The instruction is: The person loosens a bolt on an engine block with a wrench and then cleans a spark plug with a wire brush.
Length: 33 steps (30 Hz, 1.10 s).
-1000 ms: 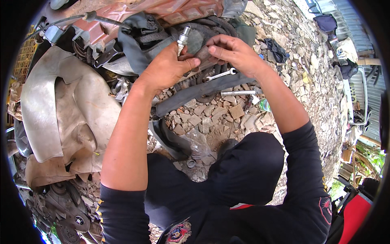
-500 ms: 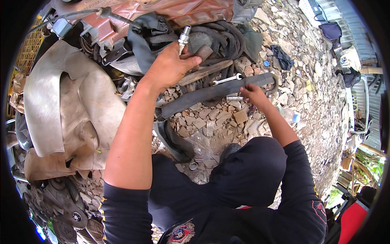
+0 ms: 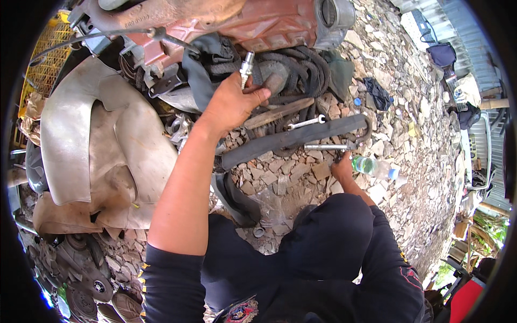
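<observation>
My left hand (image 3: 237,99) is raised over the pile, its fingers and thumb closed around a spark plug (image 3: 246,70). The threaded metal end points up and the ribbed pale part runs down into my fingers. Lower and to the right, my right hand (image 3: 343,168) is down at the stones with its fingers bunched over something small and dark that I cannot make out. A slim metal rod (image 3: 326,147) lies just beyond those fingers. Beside the hand is a clear and green plastic bottle (image 3: 371,166) with a blue cap. A spanner (image 3: 307,123) rests behind a flat black rubber strip (image 3: 293,141).
At the far side stand a reddish metal casting (image 3: 269,27) and coiled dark hoses (image 3: 312,70). A stiff beige sheet (image 3: 67,151) covers parts on the left. Broken stones (image 3: 414,177) cover the ground, with a black plastic bag (image 3: 376,92) on them. Another rubber piece (image 3: 237,202) lies near my knees.
My right hand has drawn back toward me, off the metal rod, leaving more of it and the bottle showing. My left hand still holds the spark plug. The whole view has shifted slightly.
</observation>
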Each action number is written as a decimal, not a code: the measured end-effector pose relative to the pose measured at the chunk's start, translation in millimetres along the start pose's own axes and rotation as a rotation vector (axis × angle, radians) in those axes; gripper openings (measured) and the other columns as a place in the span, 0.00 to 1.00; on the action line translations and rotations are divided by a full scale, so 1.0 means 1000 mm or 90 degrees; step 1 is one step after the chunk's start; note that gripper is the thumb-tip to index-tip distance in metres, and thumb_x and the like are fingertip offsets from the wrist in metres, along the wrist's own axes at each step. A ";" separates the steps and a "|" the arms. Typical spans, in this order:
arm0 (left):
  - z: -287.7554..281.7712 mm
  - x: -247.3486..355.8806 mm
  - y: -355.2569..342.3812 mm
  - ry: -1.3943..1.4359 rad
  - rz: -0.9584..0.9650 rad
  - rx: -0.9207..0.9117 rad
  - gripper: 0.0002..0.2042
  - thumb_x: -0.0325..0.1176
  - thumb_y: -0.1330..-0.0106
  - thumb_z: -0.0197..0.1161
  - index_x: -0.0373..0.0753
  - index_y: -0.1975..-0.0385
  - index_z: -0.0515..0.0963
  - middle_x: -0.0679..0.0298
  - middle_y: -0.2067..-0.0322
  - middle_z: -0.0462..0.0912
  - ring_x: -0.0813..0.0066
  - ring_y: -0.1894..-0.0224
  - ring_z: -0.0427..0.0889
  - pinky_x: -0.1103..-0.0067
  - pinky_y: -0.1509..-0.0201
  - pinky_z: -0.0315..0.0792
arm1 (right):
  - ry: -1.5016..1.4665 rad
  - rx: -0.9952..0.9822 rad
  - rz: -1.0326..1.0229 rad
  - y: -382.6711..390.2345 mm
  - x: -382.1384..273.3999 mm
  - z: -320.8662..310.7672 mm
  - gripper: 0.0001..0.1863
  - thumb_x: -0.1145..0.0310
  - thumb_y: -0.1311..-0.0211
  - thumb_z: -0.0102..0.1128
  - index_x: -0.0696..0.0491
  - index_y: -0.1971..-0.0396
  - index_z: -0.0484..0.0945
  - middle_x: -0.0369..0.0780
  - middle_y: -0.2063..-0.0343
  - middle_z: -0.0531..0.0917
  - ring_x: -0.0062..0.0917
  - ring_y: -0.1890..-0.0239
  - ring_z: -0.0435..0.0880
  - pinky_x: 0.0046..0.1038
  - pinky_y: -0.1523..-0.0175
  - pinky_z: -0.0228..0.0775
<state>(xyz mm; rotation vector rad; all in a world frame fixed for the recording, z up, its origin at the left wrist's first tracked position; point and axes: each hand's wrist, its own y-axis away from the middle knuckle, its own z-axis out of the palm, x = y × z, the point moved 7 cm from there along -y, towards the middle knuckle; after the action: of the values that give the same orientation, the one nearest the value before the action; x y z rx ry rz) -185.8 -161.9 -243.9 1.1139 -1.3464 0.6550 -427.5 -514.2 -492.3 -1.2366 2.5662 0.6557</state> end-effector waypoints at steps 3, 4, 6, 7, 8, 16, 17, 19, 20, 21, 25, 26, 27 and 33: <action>-0.002 -0.004 -0.005 -0.020 -0.031 -0.030 0.15 0.29 0.35 0.65 0.32 0.61 0.64 0.56 0.62 0.79 0.71 0.59 0.82 0.77 0.56 0.75 | -0.022 0.007 0.006 -0.001 -0.009 -0.010 0.31 0.69 0.52 0.60 0.59 0.47 0.60 0.60 0.59 0.78 0.57 0.55 0.78 0.47 0.50 0.70; -0.005 -0.002 -0.006 -0.045 -0.026 -0.015 0.14 0.29 0.35 0.65 0.33 0.63 0.65 0.58 0.65 0.78 0.72 0.61 0.82 0.78 0.59 0.74 | -0.018 0.000 0.026 0.000 -0.012 -0.014 0.32 0.67 0.51 0.60 0.59 0.46 0.59 0.61 0.59 0.79 0.57 0.55 0.78 0.47 0.50 0.70; -0.008 -0.004 -0.009 -0.062 -0.006 0.014 0.14 0.30 0.35 0.66 0.33 0.64 0.65 0.59 0.67 0.78 0.74 0.62 0.81 0.77 0.60 0.74 | -0.020 -0.023 0.052 0.001 -0.018 -0.023 0.32 0.66 0.50 0.60 0.59 0.46 0.58 0.61 0.60 0.79 0.58 0.55 0.78 0.47 0.49 0.70; -0.012 -0.003 -0.008 -0.071 0.002 0.030 0.14 0.30 0.35 0.66 0.33 0.65 0.65 0.59 0.68 0.78 0.74 0.63 0.81 0.77 0.60 0.73 | -0.021 -0.036 0.064 0.002 -0.024 -0.029 0.32 0.66 0.50 0.59 0.59 0.46 0.58 0.62 0.60 0.80 0.59 0.56 0.79 0.48 0.49 0.70; -0.011 0.012 -0.003 -0.155 0.002 0.049 0.14 0.32 0.36 0.67 0.34 0.67 0.66 0.60 0.70 0.78 0.76 0.65 0.78 0.77 0.61 0.73 | -0.017 -0.030 0.078 0.007 -0.021 -0.039 0.32 0.65 0.49 0.59 0.58 0.45 0.59 0.61 0.60 0.80 0.59 0.55 0.79 0.48 0.49 0.70; -0.012 0.063 0.071 -0.028 -0.131 0.069 0.16 0.34 0.39 0.69 0.34 0.65 0.68 0.61 0.68 0.78 0.75 0.62 0.73 0.74 0.55 0.71 | -0.126 -0.166 0.113 0.047 -0.102 -0.148 0.28 0.67 0.43 0.51 0.48 0.40 0.65 0.55 0.66 0.82 0.48 0.63 0.82 0.41 0.53 0.71; -0.014 0.079 0.082 -0.013 -0.150 0.064 0.15 0.33 0.39 0.69 0.33 0.64 0.68 0.62 0.68 0.78 0.75 0.62 0.73 0.74 0.55 0.71 | -0.153 -0.206 0.106 0.056 -0.129 -0.169 0.30 0.68 0.43 0.50 0.47 0.37 0.64 0.52 0.67 0.82 0.42 0.65 0.82 0.37 0.54 0.72; -0.018 0.110 0.104 0.098 -0.163 0.092 0.14 0.31 0.38 0.68 0.34 0.63 0.68 0.62 0.66 0.78 0.76 0.62 0.75 0.75 0.55 0.72 | -0.145 -0.217 0.036 0.068 -0.166 -0.207 0.32 0.71 0.42 0.49 0.46 0.34 0.63 0.49 0.67 0.82 0.37 0.66 0.82 0.33 0.55 0.72; -0.021 0.127 0.116 0.153 -0.169 0.107 0.14 0.30 0.37 0.67 0.34 0.62 0.68 0.62 0.66 0.79 0.76 0.62 0.76 0.76 0.55 0.72 | -0.210 -0.245 0.020 0.075 -0.183 -0.225 0.31 0.73 0.42 0.48 0.46 0.35 0.64 0.48 0.65 0.82 0.33 0.65 0.82 0.31 0.55 0.72; -0.024 0.140 0.128 0.179 -0.183 0.130 0.14 0.29 0.37 0.67 0.33 0.61 0.68 0.62 0.65 0.79 0.76 0.62 0.76 0.76 0.56 0.72 | -0.245 -0.247 -0.001 0.084 -0.200 -0.247 0.30 0.75 0.43 0.47 0.48 0.36 0.67 0.47 0.65 0.81 0.29 0.67 0.79 0.28 0.56 0.71; -0.046 0.225 0.174 0.208 -0.268 0.200 0.15 0.27 0.38 0.67 0.32 0.59 0.68 0.62 0.63 0.78 0.78 0.62 0.77 0.79 0.56 0.73 | -0.336 -0.346 -0.002 0.117 -0.251 -0.343 0.29 0.77 0.44 0.47 0.49 0.38 0.68 0.39 0.69 0.77 0.23 0.70 0.74 0.25 0.61 0.69; -0.051 0.246 0.186 0.190 -0.261 0.235 0.14 0.27 0.37 0.67 0.32 0.60 0.68 0.62 0.63 0.78 0.78 0.62 0.77 0.79 0.56 0.73 | -0.350 -0.349 -0.029 0.122 -0.261 -0.369 0.29 0.75 0.45 0.50 0.48 0.39 0.69 0.38 0.69 0.77 0.23 0.70 0.74 0.26 0.62 0.69; -0.052 0.263 0.203 0.176 -0.267 0.267 0.13 0.27 0.37 0.67 0.33 0.61 0.68 0.62 0.64 0.78 0.78 0.62 0.77 0.79 0.56 0.73 | -0.349 -0.355 -0.049 0.133 -0.271 -0.396 0.29 0.74 0.45 0.51 0.48 0.39 0.69 0.38 0.70 0.76 0.23 0.71 0.73 0.26 0.62 0.69; -0.070 0.376 0.239 0.187 -0.236 0.370 0.13 0.27 0.37 0.67 0.41 0.69 0.64 0.67 0.69 0.77 0.83 0.70 0.70 0.82 0.66 0.66 | -0.313 -0.313 -0.167 0.128 -0.326 -0.527 0.29 0.68 0.44 0.61 0.48 0.40 0.68 0.40 0.69 0.78 0.25 0.70 0.75 0.27 0.59 0.70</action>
<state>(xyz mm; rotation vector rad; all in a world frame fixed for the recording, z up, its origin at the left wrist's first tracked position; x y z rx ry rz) -306.3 -91.0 185.1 1.6076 -0.6785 0.9174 -326.4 -474.4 131.2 -1.3043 1.8605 1.3824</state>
